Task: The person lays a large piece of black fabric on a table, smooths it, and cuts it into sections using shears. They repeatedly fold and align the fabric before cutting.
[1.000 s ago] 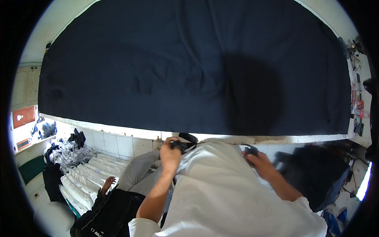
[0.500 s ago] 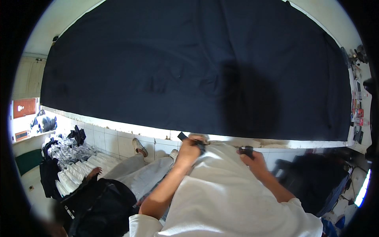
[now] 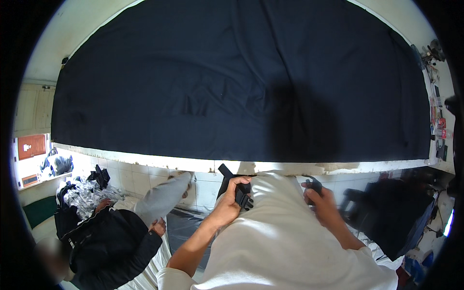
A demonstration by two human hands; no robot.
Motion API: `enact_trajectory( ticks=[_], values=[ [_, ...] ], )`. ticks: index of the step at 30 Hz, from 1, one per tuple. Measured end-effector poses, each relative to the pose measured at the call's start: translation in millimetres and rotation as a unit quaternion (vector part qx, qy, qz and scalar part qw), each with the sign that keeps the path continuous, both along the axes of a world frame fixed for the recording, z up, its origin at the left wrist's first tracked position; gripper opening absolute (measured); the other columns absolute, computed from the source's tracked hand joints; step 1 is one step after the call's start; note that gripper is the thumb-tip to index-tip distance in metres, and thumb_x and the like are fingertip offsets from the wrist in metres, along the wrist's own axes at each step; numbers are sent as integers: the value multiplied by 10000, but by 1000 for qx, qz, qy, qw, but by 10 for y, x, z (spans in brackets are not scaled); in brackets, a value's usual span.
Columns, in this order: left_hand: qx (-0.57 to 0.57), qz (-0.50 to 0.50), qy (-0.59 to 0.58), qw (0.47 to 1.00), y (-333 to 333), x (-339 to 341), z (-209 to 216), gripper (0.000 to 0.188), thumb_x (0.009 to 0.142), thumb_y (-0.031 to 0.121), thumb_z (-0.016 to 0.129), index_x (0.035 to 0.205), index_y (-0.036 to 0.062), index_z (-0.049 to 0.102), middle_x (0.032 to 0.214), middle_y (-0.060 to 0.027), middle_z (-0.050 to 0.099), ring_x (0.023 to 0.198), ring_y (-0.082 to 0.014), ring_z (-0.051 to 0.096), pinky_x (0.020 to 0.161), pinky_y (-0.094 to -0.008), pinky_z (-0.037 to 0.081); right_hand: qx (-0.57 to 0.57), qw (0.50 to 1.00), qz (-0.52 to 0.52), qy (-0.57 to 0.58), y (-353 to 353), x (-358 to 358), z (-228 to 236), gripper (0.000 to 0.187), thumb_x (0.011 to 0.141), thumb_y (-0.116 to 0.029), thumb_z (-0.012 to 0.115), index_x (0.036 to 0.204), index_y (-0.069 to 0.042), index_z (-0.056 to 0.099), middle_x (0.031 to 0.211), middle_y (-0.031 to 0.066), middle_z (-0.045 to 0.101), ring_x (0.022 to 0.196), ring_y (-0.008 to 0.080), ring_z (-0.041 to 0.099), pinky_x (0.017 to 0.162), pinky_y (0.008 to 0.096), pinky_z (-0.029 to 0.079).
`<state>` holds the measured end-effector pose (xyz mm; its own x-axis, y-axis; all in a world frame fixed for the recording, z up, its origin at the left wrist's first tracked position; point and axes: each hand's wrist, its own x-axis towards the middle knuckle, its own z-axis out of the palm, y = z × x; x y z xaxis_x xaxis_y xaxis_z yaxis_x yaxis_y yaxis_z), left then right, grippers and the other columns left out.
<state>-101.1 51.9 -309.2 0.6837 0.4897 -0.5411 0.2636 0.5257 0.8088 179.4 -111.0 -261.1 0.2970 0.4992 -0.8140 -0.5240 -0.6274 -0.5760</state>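
My left hand (image 3: 225, 209) is closed on a black plastic strap buckle (image 3: 243, 197) at the left of my waist. Prongs show at the buckle's lower end, and a black strap (image 3: 225, 170) sticks up beyond my fingers. On the other side of my waist, my right hand (image 3: 325, 207) grips a black buckle piece (image 3: 313, 184), its end curving out above my fingers. The two pieces are apart, with my white shirt (image 3: 280, 217) between them. Ahead of both hands, dark navy cloth (image 3: 169, 72) covers a long table.
The table's pale front edge (image 3: 183, 160) runs just beyond my hands. At my left, a person in a black jacket (image 3: 111, 246) bends near plastic-wrapped bundles (image 3: 82, 198). Dark cloth (image 3: 386, 212) is piled at my right. Small items (image 3: 439, 123) line the table's right end.
Both hands have turned, and more of each black buckle piece shows. My left hand has shifted slightly down. The person at my left has bent lower and turned.
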Motion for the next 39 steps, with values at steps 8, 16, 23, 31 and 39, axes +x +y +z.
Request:
enact_trajectory(
  ticks=[8, 16, 23, 31, 39],
  values=[
    [357, -226, 236, 875, 59, -135, 465, 627, 756, -118, 634, 1307, 108, 437, 1328, -235, 557, 952, -434, 710, 804, -479, 579, -47, 994, 82, -54, 120, -133, 76, 299, 1024, -169, 714, 1274, -11, 759, 914, -31, 673, 825, 75, 577, 826, 276, 513],
    [54, -104, 139, 983, 74, -486, 578, 357, 886, -71, 621, 1235, -1, 643, 1090, -153, 710, 999, -275, 725, 899, -359, 566, -41, 991, 107, -66, 107, -162, 139, 310, 1017, -188, 722, 1268, -13, 767, 898, -44, 667, 817, 61, 564, 799, 255, 488],
    [-223, 40, 75, 971, 13, -835, 434, 286, 985, 184, 814, 1215, 33, 735, 1164, -69, 727, 1087, -121, 647, 988, -303, 505, -27, 992, 107, -57, 57, -116, 99, 329, 1018, -202, 730, 1280, -5, 757, 903, -45, 665, 824, 59, 560, 796, 250, 483],
    [41, 341, 64, 937, -70, -1041, 114, 188, 1054, 269, 737, 1153, 110, 722, 1128, -45, 705, 1000, -117, 616, 908, -282, 496, 10, 999, 48, 0, -242, 17, 70, 337, 1076, -190, 675, 1330, 32, 682, 975, 26, 684, 884, 115, 637, 844, 308, 538],
    [-50, 666, 11, 745, -6, -2432, 113, 258, 1103, 345, 651, 1005, 111, 601, 858, 27, 575, 593, -52, 404, 506, -214, 379, 25, 992, -111, 51, -850, -34, -156, 285, 1106, -144, 613, 1313, 52, 605, 1125, 110, 678, 1037, 227, 694, 1013, 401, 565]
  ],
)
